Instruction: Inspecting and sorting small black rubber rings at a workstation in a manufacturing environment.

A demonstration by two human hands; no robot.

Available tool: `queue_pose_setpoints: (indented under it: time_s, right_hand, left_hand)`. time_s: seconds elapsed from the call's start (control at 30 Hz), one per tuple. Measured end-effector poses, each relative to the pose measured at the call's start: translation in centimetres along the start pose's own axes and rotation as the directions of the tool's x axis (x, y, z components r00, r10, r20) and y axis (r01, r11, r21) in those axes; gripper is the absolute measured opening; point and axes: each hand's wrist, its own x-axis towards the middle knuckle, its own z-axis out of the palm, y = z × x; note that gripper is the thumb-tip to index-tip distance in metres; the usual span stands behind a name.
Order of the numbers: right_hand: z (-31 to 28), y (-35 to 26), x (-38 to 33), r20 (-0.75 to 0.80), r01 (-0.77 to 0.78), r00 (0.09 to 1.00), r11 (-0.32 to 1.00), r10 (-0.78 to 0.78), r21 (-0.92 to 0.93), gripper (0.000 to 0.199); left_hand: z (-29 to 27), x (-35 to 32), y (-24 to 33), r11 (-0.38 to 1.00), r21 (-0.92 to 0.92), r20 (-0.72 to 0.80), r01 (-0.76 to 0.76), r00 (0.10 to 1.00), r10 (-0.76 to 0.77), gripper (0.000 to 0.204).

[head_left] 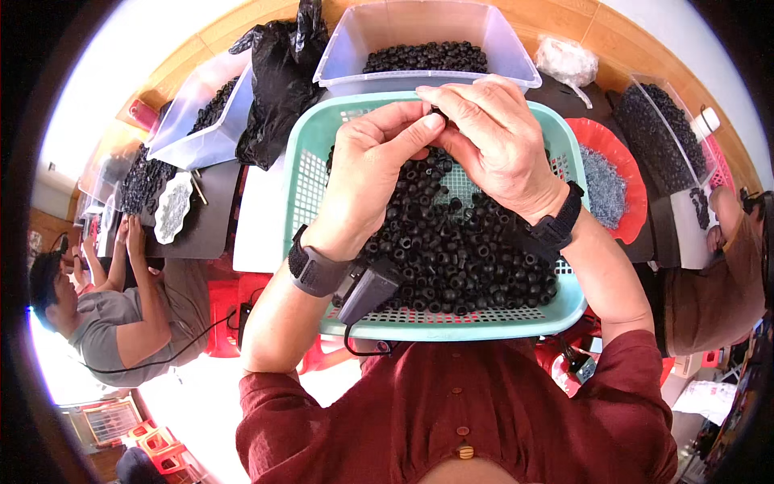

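Both of my hands meet above the far half of a mint-green plastic basket [435, 329]. My left hand [375, 153] pinches a small black ring-shaped part [438, 111] between thumb and forefinger. From the other side my right hand [501, 137] has its fingertips closed on the same part, which is mostly covered by the fingers. Below them lies a heap of small black hollow plastic parts [451, 250], filling much of the basket. Each wrist wears a dark strap, and a black box with a cable hangs at the left one.
Behind the basket stands a clear bin [427, 81] of black parts, beside a black plastic bag [282, 89]. A red scalloped dish [633, 185] of small grey pieces is at the right. Co-workers sit left and right, with more bins of black parts near them.
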Motion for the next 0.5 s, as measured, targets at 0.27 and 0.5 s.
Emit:
queue_pose_setpoints:
  time_s: [0.27, 0.5]
  right_hand:
    - [0.12, 0.15, 0.07, 0.012, -0.025, 1.0, 0.995, 0.024, 0.097, 0.04]
    - [0.2, -0.17, 0.26, -0.03, -0.118, 0.992, 0.982, 0.124, 0.15, 0.038]
  left_hand:
    - [0.3, -0.3, 0.4, 0.999, 0.041, -0.024, -0.029, 0.999, 0.03, 0.022]
    - [0.5, -0.21, 0.85, 0.996, 0.054, -0.042, -0.07, 0.997, 0.072, 0.022]
